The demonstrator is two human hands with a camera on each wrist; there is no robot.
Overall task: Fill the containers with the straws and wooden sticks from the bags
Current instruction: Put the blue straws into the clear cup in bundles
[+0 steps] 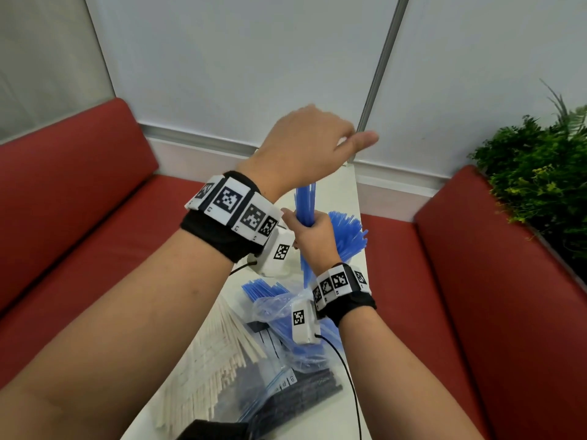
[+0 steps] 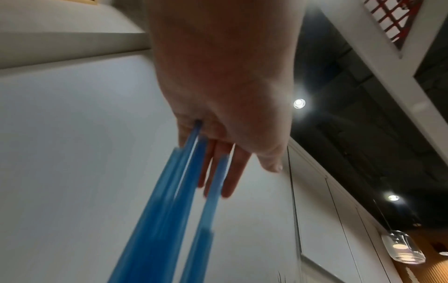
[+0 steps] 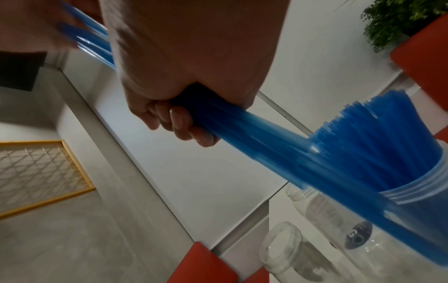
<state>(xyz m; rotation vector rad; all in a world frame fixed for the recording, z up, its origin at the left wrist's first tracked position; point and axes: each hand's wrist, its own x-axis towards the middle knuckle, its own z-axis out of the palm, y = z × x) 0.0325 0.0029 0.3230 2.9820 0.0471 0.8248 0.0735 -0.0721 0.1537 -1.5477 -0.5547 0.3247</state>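
My right hand (image 1: 313,231) grips a bundle of blue straws (image 1: 305,201) upright over the white table (image 1: 346,185). In the right wrist view the fingers (image 3: 179,126) curl round the bundle (image 3: 266,137), which slants down beside a clear container (image 3: 412,191) packed with blue straws (image 1: 347,230). My left hand (image 1: 305,147) hovers palm down over the bundle's top. Its fingers (image 2: 225,172) are straight, and the straw tips (image 2: 194,145) reach the palm and fingers. A fan of wooden sticks (image 1: 216,344) lies on the near table.
A crumpled clear bag (image 1: 279,312) with more blue straws and a zip bag of black straws (image 1: 301,398) lie by the sticks. Two empty clear containers (image 3: 282,247) (image 3: 315,206) stand on the table. Red sofas (image 1: 79,201) flank it, with a plant (image 1: 540,173) at the right.
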